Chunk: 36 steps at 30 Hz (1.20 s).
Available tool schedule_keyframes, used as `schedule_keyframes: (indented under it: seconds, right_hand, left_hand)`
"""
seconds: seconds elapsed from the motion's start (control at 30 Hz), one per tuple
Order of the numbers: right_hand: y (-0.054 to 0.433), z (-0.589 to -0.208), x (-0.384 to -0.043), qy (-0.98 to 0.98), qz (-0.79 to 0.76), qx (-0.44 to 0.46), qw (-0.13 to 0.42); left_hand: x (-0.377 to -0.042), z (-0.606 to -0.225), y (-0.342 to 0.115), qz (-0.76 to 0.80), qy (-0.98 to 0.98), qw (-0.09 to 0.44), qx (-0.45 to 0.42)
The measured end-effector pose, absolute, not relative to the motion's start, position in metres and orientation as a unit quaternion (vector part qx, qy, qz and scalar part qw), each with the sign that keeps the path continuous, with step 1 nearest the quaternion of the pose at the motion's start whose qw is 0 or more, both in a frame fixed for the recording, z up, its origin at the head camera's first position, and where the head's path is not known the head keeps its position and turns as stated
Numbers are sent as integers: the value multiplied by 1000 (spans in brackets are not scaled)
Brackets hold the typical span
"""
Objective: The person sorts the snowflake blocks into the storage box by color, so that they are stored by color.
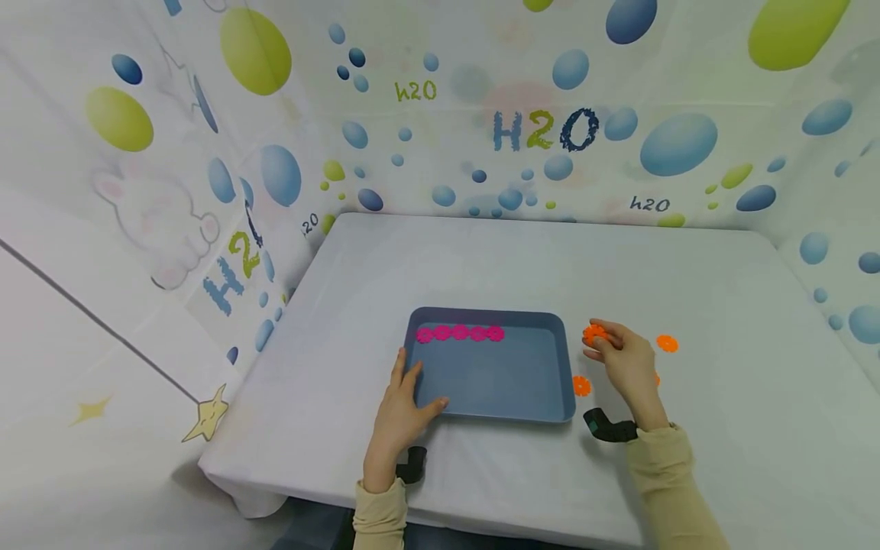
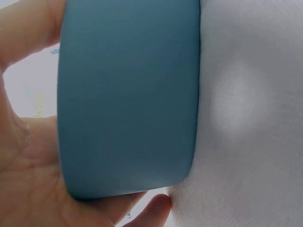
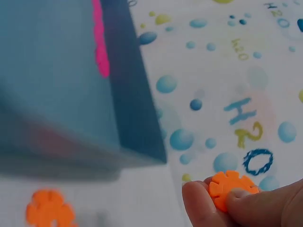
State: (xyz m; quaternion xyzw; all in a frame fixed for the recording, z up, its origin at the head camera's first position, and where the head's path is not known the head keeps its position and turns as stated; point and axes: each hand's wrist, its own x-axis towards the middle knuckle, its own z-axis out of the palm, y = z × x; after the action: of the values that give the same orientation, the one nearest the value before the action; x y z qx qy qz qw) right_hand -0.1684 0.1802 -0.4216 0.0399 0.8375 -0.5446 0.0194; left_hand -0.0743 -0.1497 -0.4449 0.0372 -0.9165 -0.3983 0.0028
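Note:
A blue-grey tray (image 1: 505,382) lies on the table, with a row of several pink notched discs (image 1: 460,332) along its far side. My left hand (image 1: 401,412) rests around the tray's near left corner, fingers spread along the left side and thumb at the front edge. To the right of the tray, my right hand (image 1: 629,370) pinches an orange notched disc (image 3: 229,189) between thumb and fingers. Another orange disc (image 1: 581,386) lies beside the tray's right edge. Farther right is a separate orange disc (image 1: 667,343), and one more (image 1: 657,379) is mostly hidden behind the right wrist.
A white cloth covers the table (image 1: 330,367). Behind it and at the sides hang white curtains (image 1: 467,160) printed with bubbles and letters. Each wrist wears a black camera mount (image 1: 608,428).

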Motion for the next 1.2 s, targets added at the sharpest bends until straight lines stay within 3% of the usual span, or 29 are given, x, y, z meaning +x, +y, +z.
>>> schedule_keyframes:
  seconds: [0.53,1.2]
  right_hand:
    - [118,-403,-190,787,-612,-4,77]
    - [-15,-435,-192,810,-566,-38,146]
  left_hand:
    - [-76,-446,-149,-400,-916,14,39]
    - [-74,-447,-154,-393,-919,26,25]
